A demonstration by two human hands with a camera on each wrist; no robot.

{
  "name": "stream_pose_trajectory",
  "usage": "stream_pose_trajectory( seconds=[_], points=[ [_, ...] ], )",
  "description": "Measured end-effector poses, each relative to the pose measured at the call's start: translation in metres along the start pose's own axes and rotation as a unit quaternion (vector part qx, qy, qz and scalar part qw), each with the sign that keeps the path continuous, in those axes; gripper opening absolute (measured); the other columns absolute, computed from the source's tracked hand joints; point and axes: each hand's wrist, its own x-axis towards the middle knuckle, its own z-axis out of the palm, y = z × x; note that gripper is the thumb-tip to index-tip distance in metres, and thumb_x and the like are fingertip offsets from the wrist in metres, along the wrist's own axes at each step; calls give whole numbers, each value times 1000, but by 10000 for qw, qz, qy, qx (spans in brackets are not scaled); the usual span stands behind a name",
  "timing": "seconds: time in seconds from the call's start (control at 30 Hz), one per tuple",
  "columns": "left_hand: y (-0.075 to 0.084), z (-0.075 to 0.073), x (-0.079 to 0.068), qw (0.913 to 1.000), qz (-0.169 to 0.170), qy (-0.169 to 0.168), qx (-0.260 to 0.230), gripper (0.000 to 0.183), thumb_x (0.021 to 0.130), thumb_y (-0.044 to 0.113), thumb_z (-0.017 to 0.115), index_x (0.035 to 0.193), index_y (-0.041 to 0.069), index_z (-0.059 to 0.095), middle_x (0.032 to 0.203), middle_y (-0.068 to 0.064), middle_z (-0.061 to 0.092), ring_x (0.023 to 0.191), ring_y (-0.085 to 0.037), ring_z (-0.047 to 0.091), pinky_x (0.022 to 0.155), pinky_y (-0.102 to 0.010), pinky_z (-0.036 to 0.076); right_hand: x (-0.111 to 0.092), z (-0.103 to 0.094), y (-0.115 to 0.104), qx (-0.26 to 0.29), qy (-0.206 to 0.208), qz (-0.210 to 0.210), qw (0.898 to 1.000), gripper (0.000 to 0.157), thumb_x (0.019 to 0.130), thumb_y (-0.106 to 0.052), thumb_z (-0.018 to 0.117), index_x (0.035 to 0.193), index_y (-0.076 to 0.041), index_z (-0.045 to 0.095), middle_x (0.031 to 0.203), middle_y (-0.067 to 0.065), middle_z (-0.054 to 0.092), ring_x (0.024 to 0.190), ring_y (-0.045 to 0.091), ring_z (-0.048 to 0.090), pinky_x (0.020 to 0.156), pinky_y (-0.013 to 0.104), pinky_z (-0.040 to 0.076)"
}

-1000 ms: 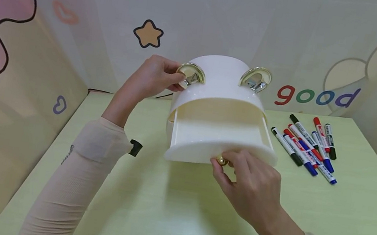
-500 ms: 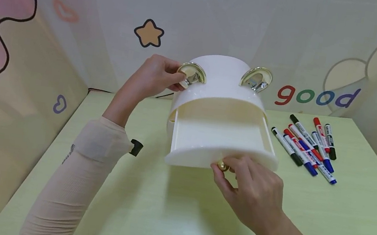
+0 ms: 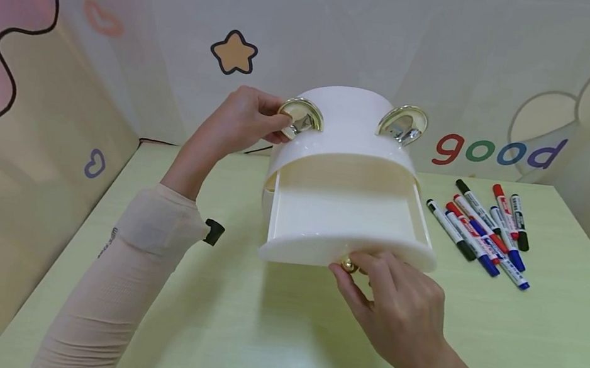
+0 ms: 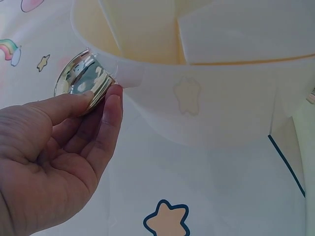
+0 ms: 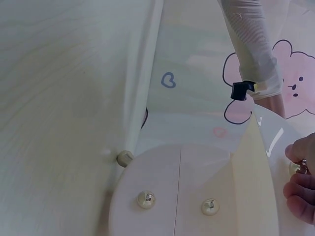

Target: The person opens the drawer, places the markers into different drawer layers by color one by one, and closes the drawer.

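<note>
A white drawer box (image 3: 343, 115) with rounded sides stands on the table. Two shiny gold ears stick up from it. My left hand (image 3: 244, 119) pinches the left ear (image 3: 305, 114) between thumb and fingers; the left wrist view shows this gold ear (image 4: 81, 73) up close. The top drawer (image 3: 302, 250) is pulled out, with nothing visible in its open part. Its round gold knob (image 3: 349, 265) sits between the thumb and fingers of my right hand (image 3: 397, 304). Lower in the right wrist view are two more knobs, a left one (image 5: 146, 199) and a nearer one (image 5: 210, 207).
Several whiteboard markers (image 3: 473, 236) with black, red and blue caps lie in a loose pile to the right of the box. The pale green table (image 3: 226, 339) meets a printed cloth backdrop (image 3: 183, 14) behind. Near the left sleeve hangs a small black piece (image 3: 214, 232).
My right hand has moved a little toward me, and the drawer has slid slightly farther out with it. The left hand has kept its grip on the ear.
</note>
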Motion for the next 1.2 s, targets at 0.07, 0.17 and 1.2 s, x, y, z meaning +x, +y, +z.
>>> stream_pose_trajectory(
  seconds=[0.07, 0.17, 1.2],
  points=[
    [-1, 0, 0, 10000, 17, 14, -4, 26, 103, 6, 60, 126, -1, 70, 119, -20, 71, 87, -17, 75, 86, -28, 60, 0, 0, 0, 16, 21, -9, 10000, 43, 107, -44, 55, 94, -5, 66, 75, 3, 63, 49, 15, 50, 40, 26, 36],
    [-1, 1, 0, 10000, 42, 35, -39, 24, 103, 6, 60, 122, -3, 71, 117, -19, 71, 87, -17, 75, 85, -28, 60, -1, 1, 0, 17, 60, -29, 10000, 42, 107, -43, 56, 93, -4, 66, 75, 2, 63, 49, 14, 48, 40, 26, 36],
    [-2, 0, -1, 10000, 14, 17, -46, 28, 103, 6, 59, 128, -1, 70, 117, -19, 71, 92, -22, 74, 85, -26, 59, -5, -5, -6, 87, -237, 122, 9996, 46, 107, -47, 54, 98, -3, 66, 81, 7, 69, 52, 18, 58, 42, 27, 45]
  ],
)
